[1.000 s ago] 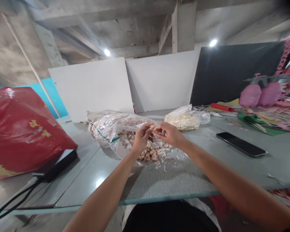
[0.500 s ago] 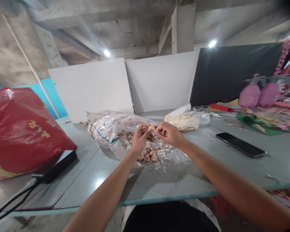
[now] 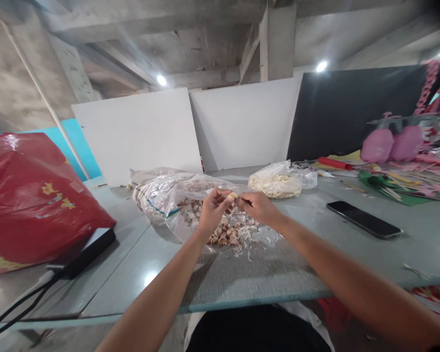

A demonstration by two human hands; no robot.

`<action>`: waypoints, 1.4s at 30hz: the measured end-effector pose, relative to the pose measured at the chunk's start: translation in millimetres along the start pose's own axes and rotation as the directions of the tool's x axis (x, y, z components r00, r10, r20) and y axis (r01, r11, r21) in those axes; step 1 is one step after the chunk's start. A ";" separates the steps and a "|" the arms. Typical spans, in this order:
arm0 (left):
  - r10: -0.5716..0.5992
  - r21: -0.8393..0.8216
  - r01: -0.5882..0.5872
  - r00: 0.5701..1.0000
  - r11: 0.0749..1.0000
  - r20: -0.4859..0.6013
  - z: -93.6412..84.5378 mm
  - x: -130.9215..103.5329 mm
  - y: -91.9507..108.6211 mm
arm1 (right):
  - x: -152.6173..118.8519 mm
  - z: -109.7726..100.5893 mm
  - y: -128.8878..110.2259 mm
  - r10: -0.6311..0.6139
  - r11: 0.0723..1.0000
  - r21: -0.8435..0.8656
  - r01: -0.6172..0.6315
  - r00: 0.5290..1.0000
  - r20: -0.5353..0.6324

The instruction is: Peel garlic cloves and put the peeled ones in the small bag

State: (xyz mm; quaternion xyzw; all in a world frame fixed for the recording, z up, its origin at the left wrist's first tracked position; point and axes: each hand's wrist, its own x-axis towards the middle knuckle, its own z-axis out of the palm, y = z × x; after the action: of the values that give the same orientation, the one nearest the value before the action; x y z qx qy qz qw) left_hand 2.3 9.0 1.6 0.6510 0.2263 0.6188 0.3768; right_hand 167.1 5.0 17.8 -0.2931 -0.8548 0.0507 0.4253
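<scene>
A pale garlic clove [image 3: 233, 195] is pinched between the thumb and fingers of my left hand [image 3: 214, 208]. My right hand [image 3: 256, 204] is closed at the clove's right side, its fingertips touching or nearly touching it; whether it grips a bit of skin I cannot make out. Under both hands lie unpeeled garlic cloves [image 3: 223, 234] and loose papery skins [image 3: 247, 234], spread at the mouth of a clear plastic bag [image 3: 168, 190]. Behind my right hand a second clear bag [image 3: 278, 182] holds peeled, whitish cloves.
A black phone [image 3: 364, 219] lies on the grey table [image 3: 278, 274] at the right. To the left stand a big red bag [image 3: 40, 195] and a black box with a cable [image 3: 84, 254]. Pink spray bottles [image 3: 377, 145] and coloured paper scraps [image 3: 396, 183] lie back right.
My right hand has turned slightly, its fingers now closer to the clove. The clove has shifted a little to the right in my left fingers.
</scene>
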 end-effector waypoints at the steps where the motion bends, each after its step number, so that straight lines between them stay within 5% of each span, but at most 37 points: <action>1: -0.007 0.008 0.007 1.000 1.000 -0.008 -1.2 0.7 -0.8 | -0.3 0.4 0.0 -0.006 1.000 0.001 0.006 1.000 -0.006; 11: -0.256 -0.242 0.294 0.950 0.925 0.178 4.4 -1.0 2.2 | -2.8 3.8 -0.8 0.116 0.977 0.184 -0.107 0.992 -0.039; 18: -0.280 -0.456 0.269 0.959 0.849 0.044 1.0 2.0 8.7 | -1.6 4.9 5.4 0.174 0.965 0.208 -0.158 0.983 -0.064; 25: -0.232 -0.353 0.182 0.967 0.918 -0.106 -2.0 4.8 3.0 | 3.6 0.5 4.0 0.093 0.994 -0.043 -0.101 0.982 -0.167; 32: -0.209 -0.381 0.173 0.976 0.908 -0.054 2.3 3.6 1.5 | 3.4 3.5 -0.9 0.063 0.995 0.091 -0.046 0.979 -0.195; 42: -0.237 -0.151 0.231 0.971 0.961 -0.021 1.1 2.6 -1.6 | 4.8 0.0 -1.8 0.123 0.979 0.182 -0.091 0.977 -0.174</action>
State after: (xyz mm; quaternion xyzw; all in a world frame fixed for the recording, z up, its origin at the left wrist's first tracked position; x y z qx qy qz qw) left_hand 4.0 11.8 2.1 0.5780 0.2627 0.5973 0.4900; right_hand 164.0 6.2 21.7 -0.3042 -0.7871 0.1202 0.5229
